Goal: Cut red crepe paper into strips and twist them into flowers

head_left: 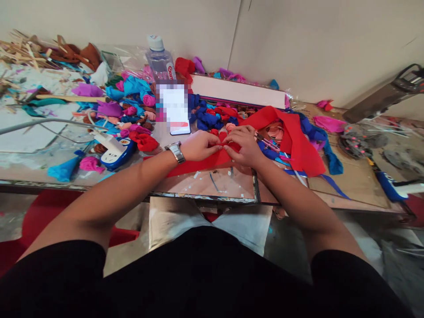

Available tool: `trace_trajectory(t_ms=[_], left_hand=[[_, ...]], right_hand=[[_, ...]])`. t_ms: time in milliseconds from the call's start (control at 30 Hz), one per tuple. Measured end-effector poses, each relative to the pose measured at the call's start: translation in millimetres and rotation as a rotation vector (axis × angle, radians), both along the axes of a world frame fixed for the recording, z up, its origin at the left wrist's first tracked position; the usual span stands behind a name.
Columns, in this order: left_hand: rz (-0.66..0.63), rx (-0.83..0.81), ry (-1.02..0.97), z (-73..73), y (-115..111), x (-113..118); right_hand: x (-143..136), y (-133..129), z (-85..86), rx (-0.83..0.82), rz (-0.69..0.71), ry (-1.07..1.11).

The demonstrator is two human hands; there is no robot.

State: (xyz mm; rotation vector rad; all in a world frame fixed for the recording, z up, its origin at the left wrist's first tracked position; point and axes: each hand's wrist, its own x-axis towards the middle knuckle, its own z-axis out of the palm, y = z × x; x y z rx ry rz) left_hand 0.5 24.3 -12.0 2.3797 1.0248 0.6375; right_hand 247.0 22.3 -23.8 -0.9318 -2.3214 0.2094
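My left hand (199, 146), with a metal watch on its wrist, pinches a red strip (205, 164) near the table's front edge. Close against it, my right hand (243, 145) grips the same red material, and the fingertips of both hands nearly meet. Part of the strip trails left below my left hand. Another broad red strip (298, 137) arches over the pile to the right of my right hand. Pink-handled scissors (270, 145) lie just beside that hand. My fingers hide the piece between them.
Behind my left hand a lit phone (179, 110) leans near a plastic bottle (160, 59). A blue-and-white power socket (117, 154) with a cable sits left. Crumpled coloured pieces (132, 88) cover the back; a dark cylindrical object (374, 99) stands tilted at right.
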Motion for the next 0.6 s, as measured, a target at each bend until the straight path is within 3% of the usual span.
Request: trace_trajectory(t_ms=[600], left_hand=[[-0.036,-0.260,-0.118,-3.6,9.9,-2.8]], right_hand=[[1.9,2.8,-3.2,0.123,0.034,0.027]])
